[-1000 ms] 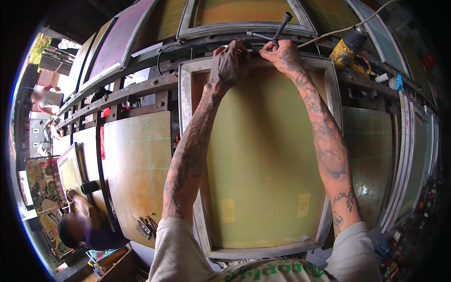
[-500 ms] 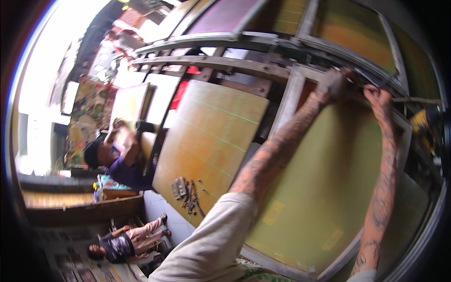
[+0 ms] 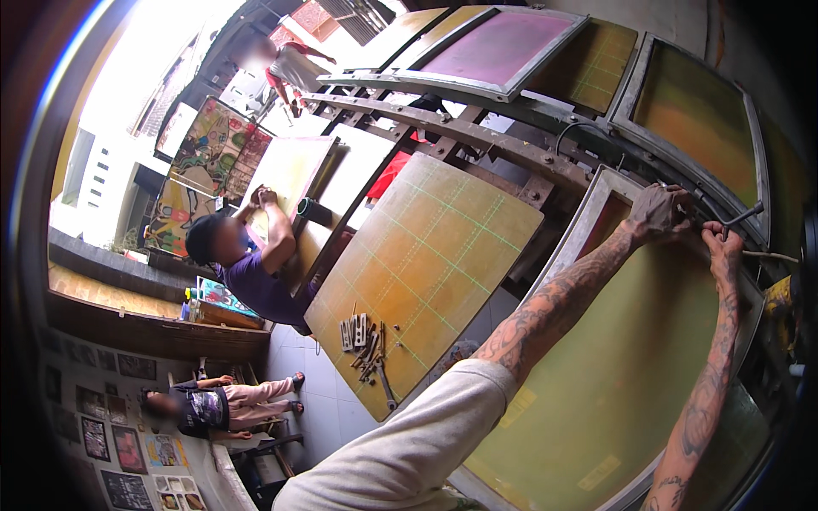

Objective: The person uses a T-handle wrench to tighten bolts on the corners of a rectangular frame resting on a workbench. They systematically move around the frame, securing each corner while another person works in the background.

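A screen-printing frame (image 3: 576, 226) with pale metal bars and a yellow-green mesh (image 3: 622, 358) lies tilted in front of me. At its far bar, my left hand (image 3: 660, 211) is closed with its fingers curled; what they grip is hidden. Close by on the right, my right hand (image 3: 722, 245) is closed in a pinch near the far right corner, and what sits in the fingertips is too small to make out. A bent metal rod (image 3: 745, 213) shows just beyond the right fingertips.
On the left, a yellowish board (image 3: 426, 255) with green grid lines holds a wrench (image 3: 385, 387) and several loose metal parts. A metal rail (image 3: 477, 128) runs behind, with more screen frames (image 3: 699, 106) beyond. One person (image 3: 256, 272) works at a neighbouring board; two others stand farther off.
The view has turned, so the scene sits farther right. Both hands stay at the frame's far bar, the right hand's fingers still pinched.
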A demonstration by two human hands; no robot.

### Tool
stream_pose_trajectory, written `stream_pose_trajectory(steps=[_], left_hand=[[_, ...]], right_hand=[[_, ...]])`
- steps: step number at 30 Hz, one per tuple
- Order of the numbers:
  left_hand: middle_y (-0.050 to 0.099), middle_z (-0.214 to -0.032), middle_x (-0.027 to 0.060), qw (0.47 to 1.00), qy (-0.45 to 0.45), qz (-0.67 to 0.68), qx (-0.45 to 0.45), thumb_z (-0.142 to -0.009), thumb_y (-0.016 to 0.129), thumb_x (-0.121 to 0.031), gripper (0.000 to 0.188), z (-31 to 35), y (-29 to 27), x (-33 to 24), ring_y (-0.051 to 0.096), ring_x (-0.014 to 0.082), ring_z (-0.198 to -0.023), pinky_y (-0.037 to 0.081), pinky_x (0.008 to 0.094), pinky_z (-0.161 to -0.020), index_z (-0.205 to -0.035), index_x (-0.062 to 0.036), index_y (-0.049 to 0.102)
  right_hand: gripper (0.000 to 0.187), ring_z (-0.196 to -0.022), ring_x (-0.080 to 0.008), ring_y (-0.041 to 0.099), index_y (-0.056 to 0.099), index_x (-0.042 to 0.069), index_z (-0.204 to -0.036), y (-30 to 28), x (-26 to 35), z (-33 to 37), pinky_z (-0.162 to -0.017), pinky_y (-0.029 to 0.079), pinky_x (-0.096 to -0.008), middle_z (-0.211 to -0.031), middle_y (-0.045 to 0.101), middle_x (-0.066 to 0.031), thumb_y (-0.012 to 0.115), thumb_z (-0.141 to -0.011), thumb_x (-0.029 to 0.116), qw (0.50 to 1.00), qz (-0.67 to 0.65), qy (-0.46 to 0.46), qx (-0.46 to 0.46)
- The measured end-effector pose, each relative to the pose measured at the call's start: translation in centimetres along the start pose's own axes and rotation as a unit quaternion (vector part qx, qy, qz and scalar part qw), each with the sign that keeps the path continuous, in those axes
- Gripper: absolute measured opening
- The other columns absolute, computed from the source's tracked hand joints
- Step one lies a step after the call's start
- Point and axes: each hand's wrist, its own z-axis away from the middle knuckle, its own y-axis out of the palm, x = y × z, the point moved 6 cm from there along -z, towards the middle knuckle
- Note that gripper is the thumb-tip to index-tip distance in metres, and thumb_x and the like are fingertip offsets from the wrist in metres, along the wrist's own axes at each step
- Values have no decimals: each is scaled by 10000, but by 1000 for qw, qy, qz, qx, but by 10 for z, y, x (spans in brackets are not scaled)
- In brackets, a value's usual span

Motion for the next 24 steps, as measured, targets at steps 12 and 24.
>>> stream_pose_trajectory(steps=[12, 24], left_hand=[[729, -881, 92, 998, -40, 48, -9, -745, 774, -246, 222, -7, 10, 5, 712, 295, -840, 538, 401, -815, -909, -102, 729], [729, -846, 51, 999, -41, -2, -12, -750, 713, -269, 174, 5, -3, 1, 709, 262, -782, 511, 405, -806, -867, -140, 715]], right_hand=[[123, -604, -3, 300, 671, 65, -840, -10, -35, -14, -555, 209, -200, -699, 388, 133, 780, -840, 120, 996, -88, 26, -7], [184, -457, -13, 317, 688, 56, -931, 10, 37, 24, -408, 225, -207, -657, 397, 111, 763, -851, 204, 997, -36, 72, 18]])
